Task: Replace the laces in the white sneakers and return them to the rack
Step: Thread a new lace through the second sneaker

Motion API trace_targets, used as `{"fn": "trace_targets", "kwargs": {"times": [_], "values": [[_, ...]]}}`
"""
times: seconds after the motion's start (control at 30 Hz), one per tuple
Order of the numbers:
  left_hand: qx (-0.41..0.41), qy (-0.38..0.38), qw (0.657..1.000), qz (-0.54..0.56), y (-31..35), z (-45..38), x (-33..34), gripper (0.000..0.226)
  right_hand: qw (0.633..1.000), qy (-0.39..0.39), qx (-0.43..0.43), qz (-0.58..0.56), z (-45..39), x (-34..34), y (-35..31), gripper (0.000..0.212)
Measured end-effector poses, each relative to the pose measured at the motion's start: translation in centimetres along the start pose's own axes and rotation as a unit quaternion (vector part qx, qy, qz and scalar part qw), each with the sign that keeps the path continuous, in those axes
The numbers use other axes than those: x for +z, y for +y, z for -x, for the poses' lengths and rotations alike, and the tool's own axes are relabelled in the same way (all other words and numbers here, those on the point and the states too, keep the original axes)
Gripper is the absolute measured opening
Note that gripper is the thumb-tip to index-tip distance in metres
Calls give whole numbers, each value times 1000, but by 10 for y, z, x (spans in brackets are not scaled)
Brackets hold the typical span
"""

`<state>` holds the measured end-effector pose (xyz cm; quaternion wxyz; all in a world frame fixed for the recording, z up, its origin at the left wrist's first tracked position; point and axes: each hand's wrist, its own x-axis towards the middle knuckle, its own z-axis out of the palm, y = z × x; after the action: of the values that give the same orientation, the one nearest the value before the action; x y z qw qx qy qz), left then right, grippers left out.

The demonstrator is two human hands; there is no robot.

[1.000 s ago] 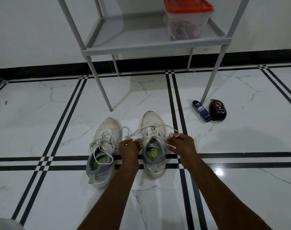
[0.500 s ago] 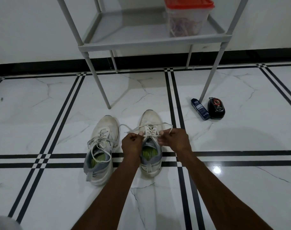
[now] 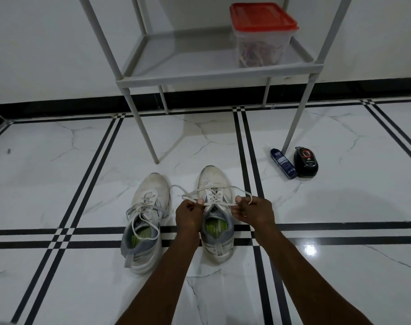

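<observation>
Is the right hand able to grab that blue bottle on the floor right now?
Probably not just yet. The right hand is busy pinching the lace of the right sneaker. The floor up to the blue bottle looks bare, so once it lets go, a forward stretch might get there.

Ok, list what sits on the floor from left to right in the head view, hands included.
Left sneaker → left hand → right sneaker, whose lace both hands pinch → right hand → blue tube → black container.
</observation>
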<state>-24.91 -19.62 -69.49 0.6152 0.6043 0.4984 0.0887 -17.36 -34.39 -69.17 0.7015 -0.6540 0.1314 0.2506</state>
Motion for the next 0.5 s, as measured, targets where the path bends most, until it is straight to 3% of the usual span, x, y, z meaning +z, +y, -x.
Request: {"fn": "trace_targets", "kwargs": {"times": [0.13,0.27,0.5], "values": [[-2,-75,994,81,14,1,-12,13,997,-51,-42,34,5,4,-27,24],[44,-104,988,110,49,5,-14,23,994,-94,-51,27,9,21,-63,30],[167,-90,980,54,120,11,-15,29,980,-121,-126,92,17,59,-128,30]]}}
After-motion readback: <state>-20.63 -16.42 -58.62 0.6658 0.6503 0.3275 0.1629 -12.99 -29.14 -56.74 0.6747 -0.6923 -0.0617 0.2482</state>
